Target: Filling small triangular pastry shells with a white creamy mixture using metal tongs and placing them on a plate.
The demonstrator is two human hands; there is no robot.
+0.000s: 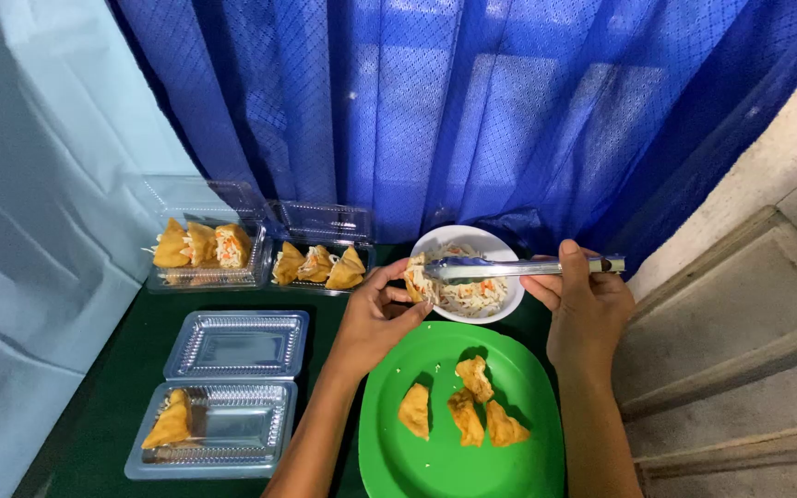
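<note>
My left hand (375, 318) holds a fried golden pastry pocket (414, 277) at the rim of a white bowl (500, 247) of shredded vegetable filling (477, 293). My right hand (583, 309) grips metal tongs (500, 268), whose tips reach the pastry's open side over the bowl. Below the hands lies a green plate (435, 461) carrying several more fried pockets (472, 406).
An open clear plastic box (232, 433) at the lower left holds one filled pocket (171, 422). Two more clear boxes (260, 267) with filled pockets stand behind it on the dark green tabletop (140, 341). A blue curtain (472, 111) hangs at the back; a wooden door (749, 323) is at right.
</note>
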